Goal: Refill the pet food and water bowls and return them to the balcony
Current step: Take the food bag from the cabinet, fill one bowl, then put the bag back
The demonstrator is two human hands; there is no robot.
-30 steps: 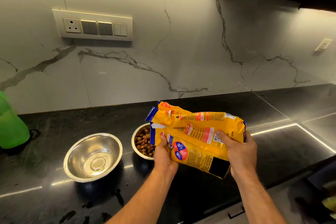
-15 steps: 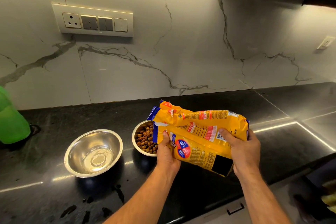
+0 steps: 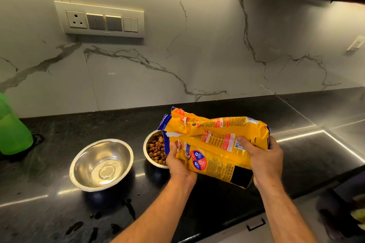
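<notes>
— On the black worktop (image 3: pixel 227 199), seen from the head camera, what is sitting there?

— Two steel bowls are sitting side by side, just apart. The left bowl (image 3: pixel 101 164) is holding a shallow pool of clear water; the right bowl (image 3: pixel 154 151) is holding brown kibble (image 3: pixel 157 150) and is partly hidden behind a yellow pet food bag (image 3: pixel 215 144).

— Who is holding the bag?

— Both hands are gripping it above the worktop. The left hand (image 3: pixel 178 165) is pinching the bag near its torn, open end, thumb on top, right over the kibble bowl's rim. The right hand (image 3: pixel 263 161) is closing its grip around the far end of the bag, thumb pressing across the printed face, fingers wrapping behind.

— How is the bag lying?

— It is lying nearly flat and crumpled, with its open end pointing left toward the kibble bowl.

— Anything else showing?

— A green bottle (image 3: pixel 12 130) is standing at the far left edge, well apart from the bowls, and a switch panel (image 3: pixel 100 19) is sitting on the marble wall (image 3: pixel 197 45) behind.
</notes>
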